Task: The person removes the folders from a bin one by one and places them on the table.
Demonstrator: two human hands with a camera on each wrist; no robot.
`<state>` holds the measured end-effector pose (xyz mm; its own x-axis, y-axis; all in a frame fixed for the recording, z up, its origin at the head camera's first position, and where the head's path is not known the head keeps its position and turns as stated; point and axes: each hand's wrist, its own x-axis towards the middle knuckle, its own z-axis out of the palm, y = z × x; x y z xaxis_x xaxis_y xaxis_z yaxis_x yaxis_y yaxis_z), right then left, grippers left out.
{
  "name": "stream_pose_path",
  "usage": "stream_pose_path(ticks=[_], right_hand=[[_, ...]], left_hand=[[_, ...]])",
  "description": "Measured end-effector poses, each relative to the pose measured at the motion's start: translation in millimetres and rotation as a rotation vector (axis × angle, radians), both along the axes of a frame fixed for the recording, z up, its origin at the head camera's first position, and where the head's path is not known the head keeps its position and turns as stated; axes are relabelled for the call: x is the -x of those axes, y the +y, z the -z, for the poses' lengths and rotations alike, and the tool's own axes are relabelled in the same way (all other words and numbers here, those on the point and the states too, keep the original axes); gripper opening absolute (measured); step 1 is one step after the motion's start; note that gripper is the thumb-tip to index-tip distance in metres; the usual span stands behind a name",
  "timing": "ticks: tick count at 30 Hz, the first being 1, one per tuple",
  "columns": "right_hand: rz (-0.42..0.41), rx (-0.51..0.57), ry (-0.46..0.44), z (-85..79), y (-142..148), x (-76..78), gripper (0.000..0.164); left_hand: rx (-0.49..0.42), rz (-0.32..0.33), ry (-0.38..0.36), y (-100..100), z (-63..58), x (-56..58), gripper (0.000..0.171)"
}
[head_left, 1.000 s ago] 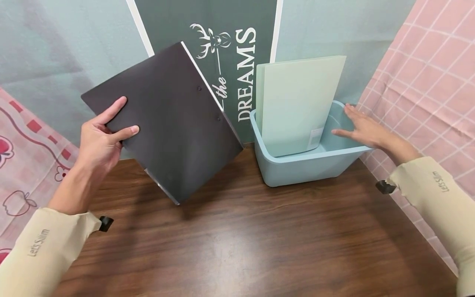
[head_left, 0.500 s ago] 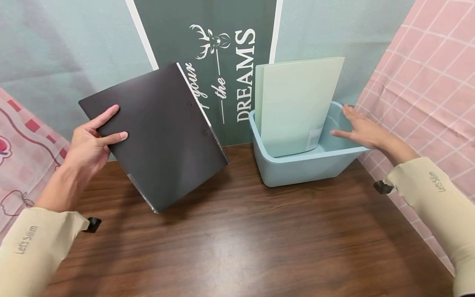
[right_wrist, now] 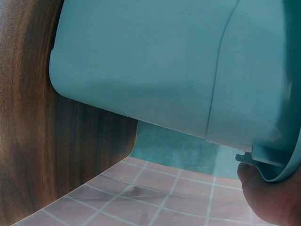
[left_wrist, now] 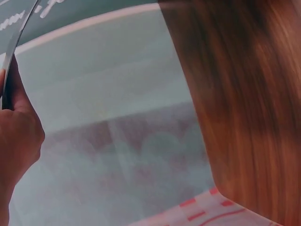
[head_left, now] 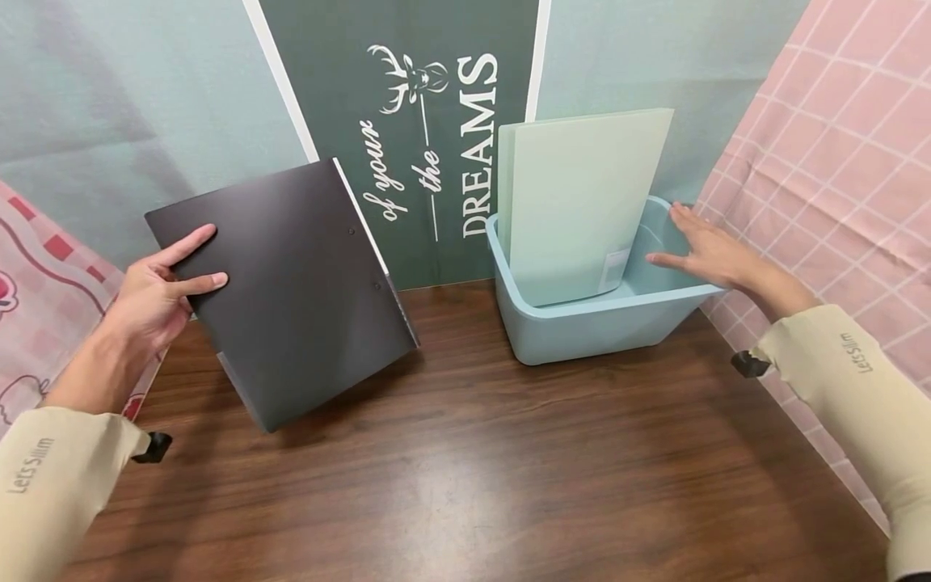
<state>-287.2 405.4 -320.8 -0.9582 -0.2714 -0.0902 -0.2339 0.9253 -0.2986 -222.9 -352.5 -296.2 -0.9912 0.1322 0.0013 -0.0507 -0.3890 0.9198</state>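
Observation:
My left hand [head_left: 156, 295] holds a black file folder [head_left: 291, 299] by its left edge, thumb and index finger lying across the near face. The folder is tilted, its lowest corner close over the wooden table; two small rivets show near its right edge. In the left wrist view only a thin edge of the folder [left_wrist: 19, 35] is visible beside the hand [left_wrist: 19, 141]. My right hand [head_left: 716, 255] grips the right end of a light blue bin [head_left: 589, 331] at the rim, thumb on the inner side. Pale green folders [head_left: 582, 210] stand upright in the bin's left part.
A dark wooden table [head_left: 465, 461] carries the bin towards the back right. Behind hangs a green and grey-blue cloth [head_left: 407, 153] with white lettering and a deer head. Pink patterned cloth [head_left: 44, 307] hangs on the left, pink checked cloth [head_left: 851, 226] on the right.
My left hand has moved left and lower, carrying the black file folder away from the bin, and the folder stands more upright. The right hand, bin and green folders have stayed in place.

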Motion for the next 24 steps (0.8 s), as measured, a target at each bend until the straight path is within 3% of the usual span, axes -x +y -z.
stream_pose_path(ticks=[4,10,24], right_hand=[[-0.004,-0.006,-0.001,0.4,-1,-0.8,0.107],[-0.006,-0.011,0.014,0.6,0,-0.2,0.108],[-0.001,-0.016,0.028,3.3,0,-3.9,0.109]], left_hand=[[0.054,0.028,-0.036,-12,3.5,-1.6,0.076],[0.236,0.008,-0.066,-26,5.3,-0.9,0.071],[0.438,0.043,-0.117,-65,13.0,3.7,0.07]])
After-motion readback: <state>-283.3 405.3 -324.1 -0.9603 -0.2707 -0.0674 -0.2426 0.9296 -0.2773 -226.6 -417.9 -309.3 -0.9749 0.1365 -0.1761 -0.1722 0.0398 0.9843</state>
